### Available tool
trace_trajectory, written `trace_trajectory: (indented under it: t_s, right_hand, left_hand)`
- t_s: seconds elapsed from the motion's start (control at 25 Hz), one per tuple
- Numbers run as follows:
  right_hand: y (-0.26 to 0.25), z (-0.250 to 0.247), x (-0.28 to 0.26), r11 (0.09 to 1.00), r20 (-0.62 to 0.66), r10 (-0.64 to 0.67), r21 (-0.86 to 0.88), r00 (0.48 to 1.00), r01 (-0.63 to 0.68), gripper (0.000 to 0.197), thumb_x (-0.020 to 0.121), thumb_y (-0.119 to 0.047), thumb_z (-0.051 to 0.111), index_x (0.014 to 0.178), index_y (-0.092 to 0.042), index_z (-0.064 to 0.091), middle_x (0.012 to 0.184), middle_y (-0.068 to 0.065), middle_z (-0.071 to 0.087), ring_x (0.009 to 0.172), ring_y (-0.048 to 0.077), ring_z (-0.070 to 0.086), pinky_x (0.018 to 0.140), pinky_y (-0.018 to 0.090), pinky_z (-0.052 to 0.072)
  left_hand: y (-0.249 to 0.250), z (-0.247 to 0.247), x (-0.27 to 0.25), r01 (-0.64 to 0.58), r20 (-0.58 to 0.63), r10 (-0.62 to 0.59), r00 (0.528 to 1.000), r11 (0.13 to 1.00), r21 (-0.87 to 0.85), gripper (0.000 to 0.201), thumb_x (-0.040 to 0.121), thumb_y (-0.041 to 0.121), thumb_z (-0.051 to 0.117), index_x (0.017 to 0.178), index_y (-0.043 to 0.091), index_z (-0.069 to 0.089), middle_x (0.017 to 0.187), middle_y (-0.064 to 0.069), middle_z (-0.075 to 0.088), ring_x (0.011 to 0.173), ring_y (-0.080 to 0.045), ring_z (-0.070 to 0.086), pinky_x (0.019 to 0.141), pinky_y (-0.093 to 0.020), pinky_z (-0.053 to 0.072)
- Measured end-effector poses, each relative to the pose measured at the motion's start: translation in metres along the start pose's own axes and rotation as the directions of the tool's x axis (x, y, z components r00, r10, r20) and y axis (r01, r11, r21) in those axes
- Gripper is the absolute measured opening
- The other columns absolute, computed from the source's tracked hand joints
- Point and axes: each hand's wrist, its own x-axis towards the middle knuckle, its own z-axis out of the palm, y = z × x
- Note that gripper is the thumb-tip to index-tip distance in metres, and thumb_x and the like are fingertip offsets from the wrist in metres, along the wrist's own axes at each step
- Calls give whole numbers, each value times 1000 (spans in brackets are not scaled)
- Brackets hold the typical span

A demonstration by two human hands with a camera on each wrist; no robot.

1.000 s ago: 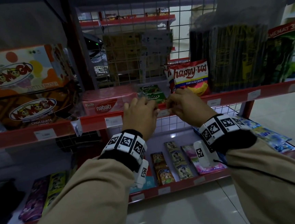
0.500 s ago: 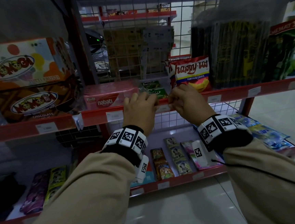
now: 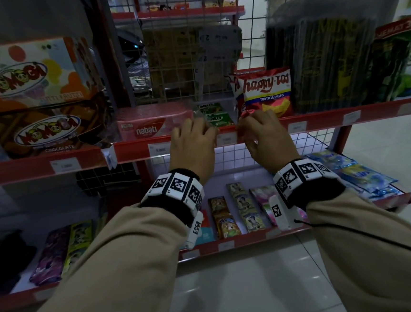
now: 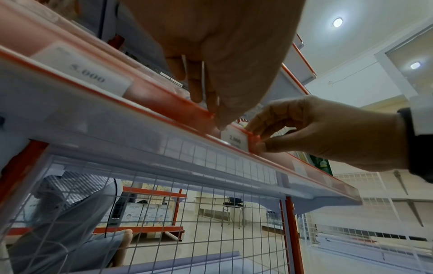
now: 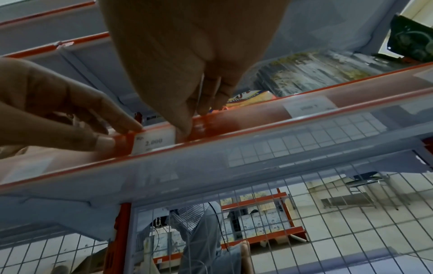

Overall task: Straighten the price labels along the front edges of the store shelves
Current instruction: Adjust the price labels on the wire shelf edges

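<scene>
**Both hands at the 2.000 label**

The small white paper price label (image 5: 154, 141), printed 2.000, sits in the clear plastic strip along the red shelf's front edge (image 3: 320, 121), below the green Milo packs (image 3: 217, 120). The left hand (image 3: 193, 144) pinches the strip at the label's 9 o'clock end; the right hand (image 3: 263, 135) pinches it at 3 o'clock. Both sets of fingers are narrow, closed on the strip.

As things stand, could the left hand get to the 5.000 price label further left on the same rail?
Probably yes. The 5.000 label sits uncovered in the red rail, just left of the left hand, and nothing visible lies between them.
</scene>
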Motion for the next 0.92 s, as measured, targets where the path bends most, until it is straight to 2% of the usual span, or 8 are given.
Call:
trace_trajectory:
  t_s: [0.16,0.24,0.36,0.48,0.56,0.72,0.8,0.92]
  right_hand:
    - [7,12,-28,999,-65,35,9,997,-34,19,82,-6,64,101,-6,62,102,13,56,97,33,49,78,39,43]
    - [12,23,-49,994,-7,86,65,996,-86,19,83,-9,65,102,-10,63,102,11,57,99,30,50,78,35,42]
    - [22,45,-89,984,131,133,99,982,-146,18,82,-8,65,100,-11,64,99,9,59,97,28,53,77,33,42]
    - [25,73,-136,972,285,164,120,944,-204,15,81,-7,66,96,-7,66,99,13,60,94,33,56,75,37,45]
    - [21,94,-166,961,413,160,142,897,-237,16,80,-7,66,96,-7,67,101,15,61,96,34,56,75,34,43]
    - [8,130,-209,983,577,42,121,816,-136,26,81,-12,62,106,-7,65,108,16,60,100,36,55,79,39,46]
    - [7,140,-219,986,572,22,123,820,-112,32,79,-9,63,110,-4,64,112,17,59,101,37,55,83,43,49]
    - [4,152,-229,991,498,22,104,867,-84,35,74,-6,63,109,-4,65,111,18,59,96,39,57,79,45,51]
  left_hand:
    - [6,11,-25,-6,7,5,1000,1000,15,55,81,20,60,135,21,46,138,-5,42,124,-28,38,96,-42,29]
    - [12,19,-40,-26,-4,26,1000,1000,-4,54,78,17,62,130,21,51,140,-6,41,128,-29,37,100,-46,28]
    - [22,42,-63,-90,-2,90,996,995,-36,49,71,14,66,119,22,60,132,-4,50,122,-28,43,94,-44,30]
    - [32,72,-93,-75,204,82,975,996,-42,36,78,18,63,112,26,60,121,1,55,111,-24,46,90,-41,27]
    - [37,98,-121,-46,370,56,927,998,-37,31,84,21,56,114,27,57,121,2,54,110,-24,46,92,-41,27]
    - [41,136,-177,-29,545,50,837,999,-46,36,90,19,46,125,23,50,127,-1,48,115,-26,43,93,-39,30]
    - [38,148,-196,-19,577,36,816,999,-34,36,91,18,43,127,20,46,127,-3,45,114,-26,42,92,-38,32]
    - [33,157,-212,11,583,12,812,999,-35,37,91,19,42,128,19,44,129,-3,42,114,-25,40,90,-36,33]
